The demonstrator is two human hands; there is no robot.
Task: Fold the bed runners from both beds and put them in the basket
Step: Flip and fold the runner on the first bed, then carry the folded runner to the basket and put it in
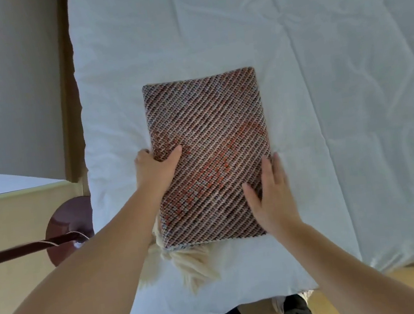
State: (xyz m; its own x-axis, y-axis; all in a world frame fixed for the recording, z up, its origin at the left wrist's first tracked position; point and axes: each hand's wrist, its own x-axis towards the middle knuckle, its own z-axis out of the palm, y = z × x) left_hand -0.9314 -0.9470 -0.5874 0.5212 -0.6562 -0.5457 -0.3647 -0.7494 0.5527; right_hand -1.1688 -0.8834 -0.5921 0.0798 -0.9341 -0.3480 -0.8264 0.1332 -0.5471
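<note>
A folded bed runner, woven in brown, grey and orange diagonal stripes, lies as a neat rectangle on the white bed. Cream tassels stick out from its near edge. My left hand grips the runner's left edge, thumb on top and fingers tucked under. My right hand lies flat on the near right corner, fingers spread, pressing the fabric. No basket is in view.
A dark red floor lamp with a white cord stands left of the bed. Part of a second bed shows at the left edge. A wooden bed frame runs along the mattress. My feet stand on wooden floor.
</note>
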